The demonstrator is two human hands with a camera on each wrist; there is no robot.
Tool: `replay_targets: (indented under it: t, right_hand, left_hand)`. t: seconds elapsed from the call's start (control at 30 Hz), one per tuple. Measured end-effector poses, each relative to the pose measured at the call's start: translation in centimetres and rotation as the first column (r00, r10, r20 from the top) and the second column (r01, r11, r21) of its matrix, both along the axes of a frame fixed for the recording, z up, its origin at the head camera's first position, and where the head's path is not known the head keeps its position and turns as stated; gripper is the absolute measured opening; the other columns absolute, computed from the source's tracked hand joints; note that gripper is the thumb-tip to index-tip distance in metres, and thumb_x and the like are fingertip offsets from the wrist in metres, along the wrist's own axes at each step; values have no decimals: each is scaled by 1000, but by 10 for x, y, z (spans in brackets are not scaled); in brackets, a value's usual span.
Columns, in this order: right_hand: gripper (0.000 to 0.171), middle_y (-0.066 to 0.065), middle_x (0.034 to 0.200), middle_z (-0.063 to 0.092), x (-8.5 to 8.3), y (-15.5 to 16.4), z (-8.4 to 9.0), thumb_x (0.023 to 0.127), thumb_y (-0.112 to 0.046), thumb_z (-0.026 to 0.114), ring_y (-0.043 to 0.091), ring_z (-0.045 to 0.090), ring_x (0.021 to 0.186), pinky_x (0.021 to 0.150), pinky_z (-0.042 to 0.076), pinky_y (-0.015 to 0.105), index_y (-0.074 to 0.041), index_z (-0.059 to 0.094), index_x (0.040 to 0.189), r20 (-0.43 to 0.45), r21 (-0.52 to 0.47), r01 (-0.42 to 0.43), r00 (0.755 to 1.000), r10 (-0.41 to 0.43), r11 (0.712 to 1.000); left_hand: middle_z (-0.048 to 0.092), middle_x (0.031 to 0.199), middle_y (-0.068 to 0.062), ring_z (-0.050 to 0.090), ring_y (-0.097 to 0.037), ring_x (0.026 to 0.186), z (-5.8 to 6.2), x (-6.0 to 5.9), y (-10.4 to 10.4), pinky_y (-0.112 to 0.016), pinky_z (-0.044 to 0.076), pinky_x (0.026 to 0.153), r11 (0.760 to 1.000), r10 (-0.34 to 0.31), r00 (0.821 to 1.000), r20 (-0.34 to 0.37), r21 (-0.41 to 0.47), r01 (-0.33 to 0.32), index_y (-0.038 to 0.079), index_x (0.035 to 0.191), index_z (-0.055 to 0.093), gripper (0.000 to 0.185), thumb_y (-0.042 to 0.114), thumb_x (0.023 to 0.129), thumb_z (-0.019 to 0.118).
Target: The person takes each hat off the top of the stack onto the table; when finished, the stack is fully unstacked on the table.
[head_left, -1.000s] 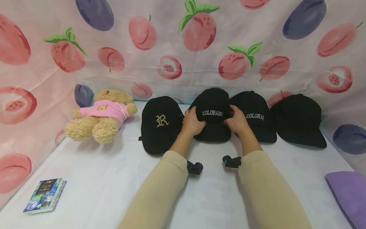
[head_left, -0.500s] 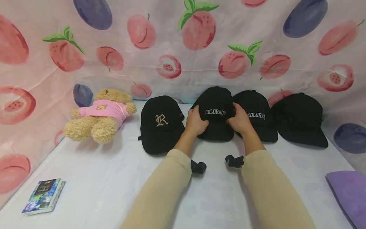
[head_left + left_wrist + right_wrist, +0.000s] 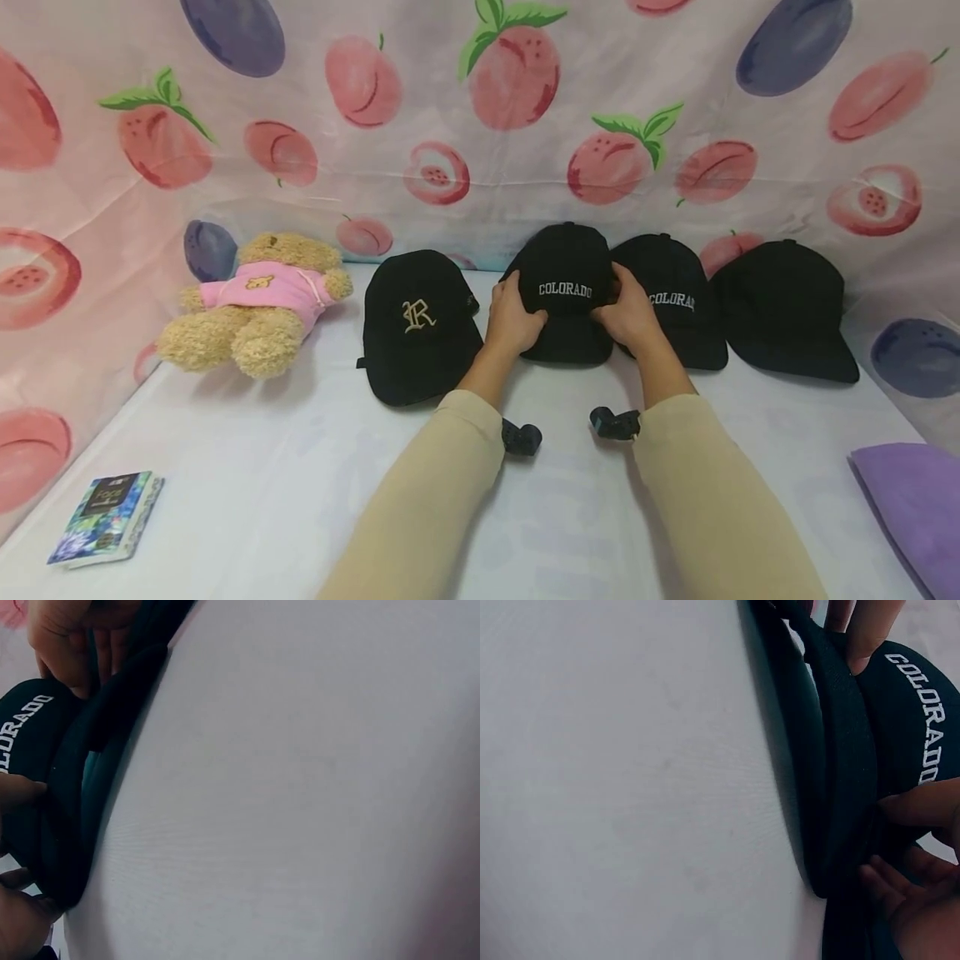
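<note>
Between both hands stands a black baseball cap (image 3: 566,258) with white COLORADO lettering, its brim toward me. My left hand (image 3: 514,321) grips its left side, the thumb on the front just above the brim. On the opposite side my right hand (image 3: 630,312) holds it in the same way. In the left wrist view the cap's brim (image 3: 67,802) lies low over the white surface, with a thumb pressed near its base. The right wrist view shows the brim (image 3: 847,765) from the other side, fingers curled at its edge.
A black cap with a gold R (image 3: 420,321) lies to the left. Another COLORADO cap (image 3: 667,275) and a plain black cap (image 3: 783,308) stand to the right. A teddy bear (image 3: 262,287) lies far left, a small book (image 3: 108,517) front left, a purple item (image 3: 911,500) at right.
Both hands and the cap they hold have shifted slightly right, away from the R cap, mostly in the first half second. The other things stay in place while the view drifts slightly.
</note>
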State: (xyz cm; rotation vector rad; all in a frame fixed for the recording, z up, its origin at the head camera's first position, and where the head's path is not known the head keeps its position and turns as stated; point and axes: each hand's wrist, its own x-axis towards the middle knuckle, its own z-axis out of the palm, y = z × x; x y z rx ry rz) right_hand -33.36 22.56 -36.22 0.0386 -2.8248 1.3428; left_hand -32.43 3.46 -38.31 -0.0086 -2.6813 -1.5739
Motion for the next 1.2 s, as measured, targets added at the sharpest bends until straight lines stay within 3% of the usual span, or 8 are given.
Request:
replay_targets:
  t: [0.27, 0.5, 0.8, 1.2]
  right_hand:
    - [98, 27, 167, 23, -3, -3, -2, 91, 2, 64, 44, 33, 151, 124, 30, 53, -12, 4, 167, -6, -152, -1, 1000, 0, 988]
    - [98, 24, 170, 18, -2, -5, -4, 95, -2, 64, 45, 29, 154, 125, 28, 54, -18, 1, 168, -3, -164, -1, 1000, 1, 986]
    - [97, 26, 170, 17, 3, -4, -5, 96, -4, 64, 45, 28, 154, 124, 30, 54, -17, 0, 168, 6, -184, 14, 1000, -13, 983]
    - [94, 20, 171, 19, 21, -15, 0, 97, -8, 65, 40, 29, 155, 123, 32, 53, -20, 4, 168, -18, -269, 76, 996, -84, 960]
  left_hand:
    - [28, 167, -14, 33, -33, 153, -4, -7, 1, -47, 35, 122, 999, 26, 999, -29, 34, -25, 16, 165, 24, 81, 18, 98, 69]
    - [28, 167, -13, 33, -32, 154, -7, -9, -1, -46, 34, 123, 999, 33, 999, -42, 12, -33, 16, 165, 24, 79, 21, 100, 67]
    - [30, 165, -13, 35, -34, 150, -4, -2, -1, -48, 35, 122, 999, 43, 999, -29, -31, -44, 16, 165, 26, 73, 25, 103, 63]
    - [31, 165, -15, 36, -35, 151, 7, 17, -13, -51, 35, 121, 1000, -26, 996, -82, -15, 25, 15, 164, 28, 71, 23, 102, 62]
